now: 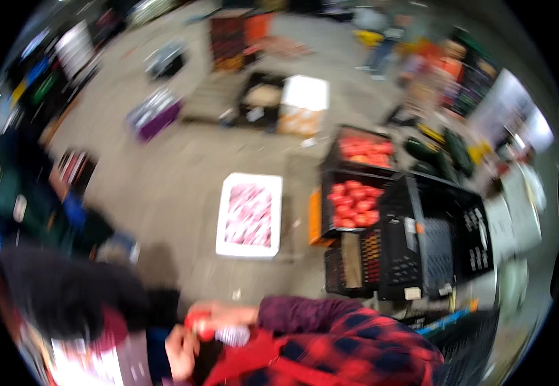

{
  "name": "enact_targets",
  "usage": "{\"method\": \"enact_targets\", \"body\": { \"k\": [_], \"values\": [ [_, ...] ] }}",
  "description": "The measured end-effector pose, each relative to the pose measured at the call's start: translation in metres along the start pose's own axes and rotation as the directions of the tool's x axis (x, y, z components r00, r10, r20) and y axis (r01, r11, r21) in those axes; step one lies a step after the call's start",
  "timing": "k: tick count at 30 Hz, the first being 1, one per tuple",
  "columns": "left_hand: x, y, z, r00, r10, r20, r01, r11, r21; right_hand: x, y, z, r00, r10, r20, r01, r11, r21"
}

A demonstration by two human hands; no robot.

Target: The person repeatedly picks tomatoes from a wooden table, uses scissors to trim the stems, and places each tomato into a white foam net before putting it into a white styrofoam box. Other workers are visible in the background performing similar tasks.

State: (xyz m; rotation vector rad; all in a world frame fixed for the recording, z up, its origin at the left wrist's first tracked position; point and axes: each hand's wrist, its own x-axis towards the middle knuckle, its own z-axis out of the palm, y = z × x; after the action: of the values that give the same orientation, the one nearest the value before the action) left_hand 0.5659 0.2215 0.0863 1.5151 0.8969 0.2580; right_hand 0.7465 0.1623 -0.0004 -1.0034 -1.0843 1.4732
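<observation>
At the lower edge my right hand point(225, 314) reaches left from a maroon sleeve, its fingers closed round a red tomato point(197, 320). Just below and to the left, my left hand point(181, 351) is curled, its fingertips close to the tomato. Blur hides whether it touches the tomato or grips something else. A small piece with pale and purple stripes point(233, 335) shows under my right wrist. Beyond my hands, on the floor, lies a white box point(221, 222) filled with pink and white goods too smeared to name.
Right of the box stand black crates point(332, 177) with red tomatoes point(355, 203), and a large black crate point(400, 251). Dark green vegetables point(459, 151) lie behind them. Farther off are a purple box point(158, 122) and a white box point(305, 92). A person in dark green point(19, 193) is at left.
</observation>
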Motion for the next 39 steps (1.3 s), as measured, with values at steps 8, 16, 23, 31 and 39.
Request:
{"method": "enact_targets", "body": {
  "k": [8,16,23,31,39],
  "values": [
    [-0.053,-0.019,-0.017,0.967,-0.006,-0.253,0.018,0.999,0.046,0.027,-0.030,0.032,0.967,0.217,0.133,-0.255,0.809,0.529],
    [-0.100,-0.031,-0.043,0.644,0.313,-0.698,-0.133,0.944,0.301,0.062,-0.034,0.114,0.905,0.267,0.331,-0.373,0.872,0.318],
    [-0.159,-0.078,-0.062,0.358,0.360,-0.861,-0.070,0.931,0.359,0.081,-0.006,0.194,0.872,0.290,0.393,-0.338,0.940,0.056],
    [-0.241,-0.125,-0.085,0.439,-0.198,-0.876,-0.244,0.912,-0.329,0.082,0.025,0.279,0.807,0.207,0.553,-0.161,0.978,-0.132],
    [-0.320,-0.159,-0.092,0.527,-0.327,-0.784,-0.429,0.695,-0.578,0.068,0.045,0.355,0.752,0.242,0.614,-0.098,0.961,-0.259]
  ]
}}
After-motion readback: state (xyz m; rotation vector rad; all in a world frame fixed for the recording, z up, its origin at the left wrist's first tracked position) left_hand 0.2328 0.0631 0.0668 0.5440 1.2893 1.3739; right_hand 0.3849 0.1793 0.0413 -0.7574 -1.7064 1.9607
